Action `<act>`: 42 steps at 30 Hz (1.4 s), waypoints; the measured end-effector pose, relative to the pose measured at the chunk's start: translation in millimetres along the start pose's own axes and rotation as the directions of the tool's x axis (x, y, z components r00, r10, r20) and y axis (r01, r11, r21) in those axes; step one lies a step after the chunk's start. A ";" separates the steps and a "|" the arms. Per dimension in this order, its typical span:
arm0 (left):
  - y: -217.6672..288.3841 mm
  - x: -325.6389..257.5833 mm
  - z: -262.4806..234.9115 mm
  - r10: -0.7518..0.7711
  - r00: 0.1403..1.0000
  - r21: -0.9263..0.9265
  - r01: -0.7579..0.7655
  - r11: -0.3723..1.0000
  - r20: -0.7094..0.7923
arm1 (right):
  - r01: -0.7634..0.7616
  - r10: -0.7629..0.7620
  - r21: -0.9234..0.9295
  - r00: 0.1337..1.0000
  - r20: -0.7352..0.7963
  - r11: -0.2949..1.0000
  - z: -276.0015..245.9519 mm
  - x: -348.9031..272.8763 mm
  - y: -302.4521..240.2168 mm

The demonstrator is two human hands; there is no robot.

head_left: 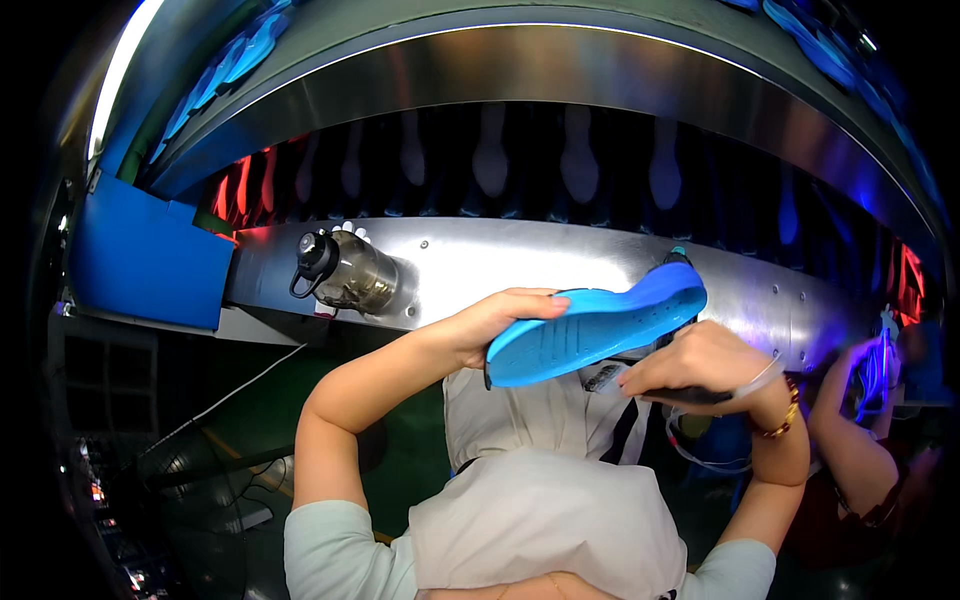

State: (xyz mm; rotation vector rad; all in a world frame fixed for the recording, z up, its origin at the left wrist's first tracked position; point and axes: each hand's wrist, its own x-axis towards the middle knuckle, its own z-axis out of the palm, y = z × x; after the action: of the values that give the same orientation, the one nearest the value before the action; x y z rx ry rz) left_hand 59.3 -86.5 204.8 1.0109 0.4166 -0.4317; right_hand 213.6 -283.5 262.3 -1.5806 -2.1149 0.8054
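A bright blue shoe sole [590, 340] with raised side walls is tilted in front of me, its hollow inner side toward me. My left hand [505, 320] grips it at its left end, thumb over the rim and the other fingers mostly behind it. Just below its right part, my right hand [690, 368] is closed round the dark handle of a brush [603, 378], whose pale speckled end points left. The brush end is close to the sole's lower edge; whether they touch I cannot tell. A clear tube [710, 465] hangs below my right hand.
A dark translucent bottle [360, 272] stands on the metal ledge [480, 260]. Beyond it, soles [578, 165] line a dark opening, with red glow at both ends. A blue box [145, 255] is at left. At right, another person's arm [850, 450] works nearby.
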 end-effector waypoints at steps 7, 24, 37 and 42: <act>1.4 -0.7 -2.0 0.041 0.999 0.059 -0.040 0.997 -0.020 | -0.105 0.105 0.015 0.994 0.001 0.994 -3.5 -7.9 24.4; -6.7 29.5 -1.6 0.172 0.985 -0.496 -0.137 0.858 0.026 | -0.008 0.433 0.752 0.822 -0.371 0.659 36.5 7.3 41.3; -19.4 37.7 -14.0 0.240 0.971 -0.582 -0.206 0.787 -0.019 | 0.141 0.591 0.678 0.385 -0.709 0.721 42.3 4.9 88.5; -19.6 32.5 -6.6 0.288 0.957 -0.550 -0.239 0.800 0.005 | -0.098 0.541 0.536 0.020 -0.841 0.838 47.1 19.8 89.0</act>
State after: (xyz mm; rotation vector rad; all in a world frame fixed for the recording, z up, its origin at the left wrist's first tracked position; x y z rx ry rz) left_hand 75.4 -94.7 170.7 0.4748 0.2860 -0.0863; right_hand 244.8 -256.8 168.3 -1.6331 -0.4980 -0.0075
